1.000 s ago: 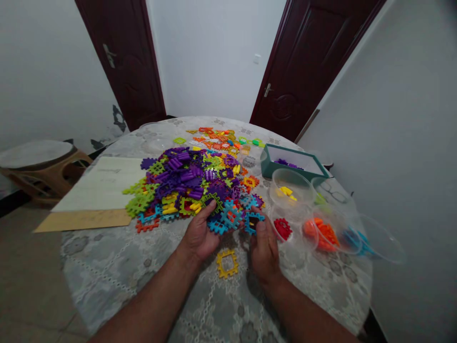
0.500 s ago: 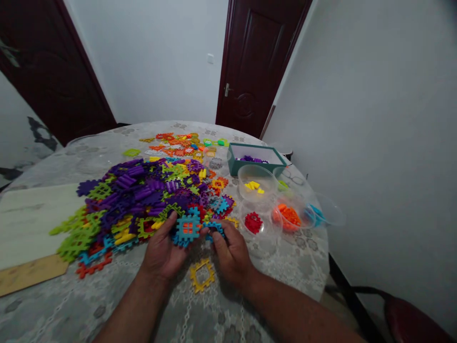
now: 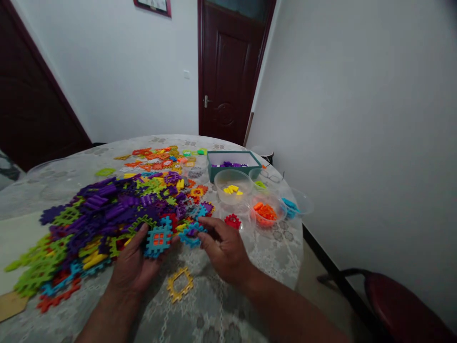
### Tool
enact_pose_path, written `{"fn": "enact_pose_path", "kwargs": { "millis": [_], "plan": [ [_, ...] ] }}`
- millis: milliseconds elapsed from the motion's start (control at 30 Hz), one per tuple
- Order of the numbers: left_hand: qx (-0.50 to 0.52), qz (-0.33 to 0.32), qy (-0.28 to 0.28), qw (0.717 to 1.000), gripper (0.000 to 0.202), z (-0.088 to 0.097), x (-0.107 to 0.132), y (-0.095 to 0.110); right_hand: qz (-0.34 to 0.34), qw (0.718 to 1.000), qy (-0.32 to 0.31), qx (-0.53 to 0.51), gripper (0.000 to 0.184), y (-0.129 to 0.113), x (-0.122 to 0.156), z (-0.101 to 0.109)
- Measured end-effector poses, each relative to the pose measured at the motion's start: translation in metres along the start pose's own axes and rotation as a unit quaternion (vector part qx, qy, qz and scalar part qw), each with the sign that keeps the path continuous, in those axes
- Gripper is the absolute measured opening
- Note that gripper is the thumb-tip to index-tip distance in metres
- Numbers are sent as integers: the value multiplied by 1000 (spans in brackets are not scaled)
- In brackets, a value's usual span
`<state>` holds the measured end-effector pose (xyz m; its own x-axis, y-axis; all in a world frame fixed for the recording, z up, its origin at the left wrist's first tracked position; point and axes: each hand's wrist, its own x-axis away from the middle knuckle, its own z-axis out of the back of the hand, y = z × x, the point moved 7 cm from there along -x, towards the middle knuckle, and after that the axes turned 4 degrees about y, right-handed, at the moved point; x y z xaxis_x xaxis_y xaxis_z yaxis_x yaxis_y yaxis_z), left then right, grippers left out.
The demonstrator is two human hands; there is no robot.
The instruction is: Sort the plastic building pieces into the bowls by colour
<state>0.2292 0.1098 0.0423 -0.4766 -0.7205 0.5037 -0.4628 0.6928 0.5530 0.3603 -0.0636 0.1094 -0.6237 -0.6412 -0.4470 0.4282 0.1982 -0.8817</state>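
Observation:
My left hand (image 3: 137,264) is closed around several stacked blue toothed building pieces (image 3: 159,238), its thumb along their left edge; the top one has a window-like middle with orange showing through. Just right of it, my right hand (image 3: 226,250) pinches a single blue toothed frame piece (image 3: 192,234) with an open middle between thumb and fingers. The two blue items are apart, both held above the table. Below them a yellow toothed frame (image 3: 180,284) lies flat on the patterned tablecloth. Behind my hands spreads a large heap of purple, green, yellow and blue pieces (image 3: 114,205).
Clear plastic bowls (image 3: 233,178) stand at the right with yellow, orange, blue and red pieces. Behind them is a dark green box (image 3: 233,157) with purple pieces. Eyeglasses (image 3: 274,178) lie near the right edge. Orange pieces (image 3: 157,159) lie far back. A dark red chair (image 3: 396,300) stands right.
The view has turned right, so the table's contents sit further left. My right hand has drawn away from the left, widening the gap between the single blue frame and the stack.

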Motion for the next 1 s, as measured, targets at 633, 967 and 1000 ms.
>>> {"fn": "enact_pose_path", "kwargs": {
  "millis": [633,967,1000],
  "plan": [
    [-68,39,-29,997,10,-13,9,-22,-42,848,337,408,48,50,-23,309],
    [-60,42,-76,994,7,-9,3,-32,42,962,136,233,23,-31,6,121],
    [-58,42,-84,994,8,-10,4,-32,56,970,78,223,22,-37,7,94]
  ]
}}
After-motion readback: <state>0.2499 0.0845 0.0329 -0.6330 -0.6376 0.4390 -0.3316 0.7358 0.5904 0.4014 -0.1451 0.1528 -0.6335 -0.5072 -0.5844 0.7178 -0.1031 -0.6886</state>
